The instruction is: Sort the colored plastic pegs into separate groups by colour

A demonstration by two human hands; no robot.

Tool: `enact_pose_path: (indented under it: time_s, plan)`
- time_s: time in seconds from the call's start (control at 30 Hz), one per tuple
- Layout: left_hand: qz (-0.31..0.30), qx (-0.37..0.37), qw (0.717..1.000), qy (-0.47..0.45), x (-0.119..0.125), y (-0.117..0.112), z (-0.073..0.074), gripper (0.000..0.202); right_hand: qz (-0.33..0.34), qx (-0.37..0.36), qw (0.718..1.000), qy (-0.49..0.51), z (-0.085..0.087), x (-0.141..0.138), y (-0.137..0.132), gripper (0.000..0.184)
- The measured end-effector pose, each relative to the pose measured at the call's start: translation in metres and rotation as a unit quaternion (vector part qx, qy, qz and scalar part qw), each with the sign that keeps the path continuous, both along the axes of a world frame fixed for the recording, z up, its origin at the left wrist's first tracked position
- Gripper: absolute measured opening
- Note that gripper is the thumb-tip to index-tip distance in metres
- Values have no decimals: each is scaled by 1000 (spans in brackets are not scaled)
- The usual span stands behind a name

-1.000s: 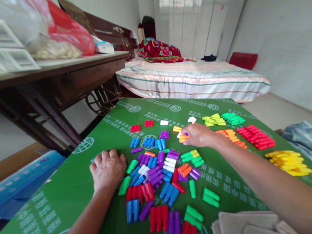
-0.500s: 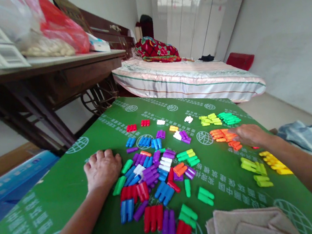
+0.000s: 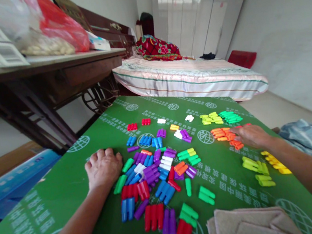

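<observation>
Palm down on the green board (image 3: 73, 178), my left hand (image 3: 103, 166) lies open left of the mixed pile, fingers slightly bent and nothing seen in it. At the right, my right hand (image 3: 253, 135) reaches in with fingers stretched toward a row of orange cap-like plastic tubes (image 3: 221, 134), its fingertips at their right end. A red-orange bit (image 3: 246, 124) shows along the hand's upper edge. Below the row lies an orange group (image 3: 236, 144). Purple tubes (image 3: 150, 172), blue tubes (image 3: 165, 191) and red tubes (image 3: 154, 217) lie jumbled in the middle, many joined side by side.
Behind the orange row are yellow-green tubes (image 3: 211, 118) and green tubes (image 3: 230, 117). Yellow tubes (image 3: 275, 163) lie near my right forearm. A folded beige cloth (image 3: 248, 225) sits at the front edge. A wooden sewing table (image 3: 47, 77) stands left; a bed (image 3: 190, 71) is beyond.
My right hand has shifted slightly at the orange tubes; a red-orange bit below it no longer shows, and one now shows above it. My left hand stays still on the board.
</observation>
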State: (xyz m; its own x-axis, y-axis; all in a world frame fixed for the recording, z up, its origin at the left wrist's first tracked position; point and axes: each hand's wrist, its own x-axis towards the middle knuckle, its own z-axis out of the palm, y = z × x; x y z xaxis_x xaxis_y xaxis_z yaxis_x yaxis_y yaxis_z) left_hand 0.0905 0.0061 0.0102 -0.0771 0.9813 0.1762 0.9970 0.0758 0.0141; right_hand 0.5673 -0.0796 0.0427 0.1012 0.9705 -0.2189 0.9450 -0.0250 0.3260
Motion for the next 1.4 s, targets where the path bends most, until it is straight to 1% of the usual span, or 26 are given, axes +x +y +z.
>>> enact_pose_path:
  time_s: [0.2, 0.3, 0.4, 0.53, 0.67, 0.83, 0.97, 1.07, 1.17, 1.23, 1.3, 1.4]
  plan:
    - [2, 3, 1000, 0, -1, -1, 0, 50, -8, 30, 999, 15, -3, 3, -3, 32]
    - [0, 2, 1000, 7, -1, -2, -1, 50, -14, 30, 999, 8, 0, -2, -3, 30]
    - [-4, 7, 1000, 12, -2, -1, -3, 49, 3, 32, 999, 0, 7, -19, -1, 30]
    - [-6, 18, 1000, 7, -3, 0, -6, 49, 38, 53, 998, 22, 17, -57, 10, 31]
    - [-6, 26, 1000, 7, -4, -1, -7, 48, 72, 71, 992, 70, 25, -101, 33, 30]
    - [-4, 16, 1000, 9, -3, -4, -5, 48, 103, 67, 985, 125, 28, -152, 80, 30]
    - [-2, 11, 1000, 5, -2, -5, -2, 48, 110, 60, 982, 144, 20, -186, 116, 32]
    - [-1, 8, 1000, -3, -1, -5, -1, 48, 90, 49, 983, 152, 10, -203, 132, 35]
    - [-3, 6, 1000, -7, -1, -4, 0, 48, 69, 42, 985, 155, 1, -213, 137, 34]
    - [-5, 9, 1000, -5, -1, -4, 0, 48, 67, 47, 984, 158, 0, -215, 134, 32]
    - [-7, 10, 1000, -1, 0, -5, 0, 47, 74, 58, 982, 165, 2, -214, 129, 36]
    - [-5, 8, 1000, 0, -1, -5, 0, 48, 91, 73, 977, 178, 13, -204, 116, 44]
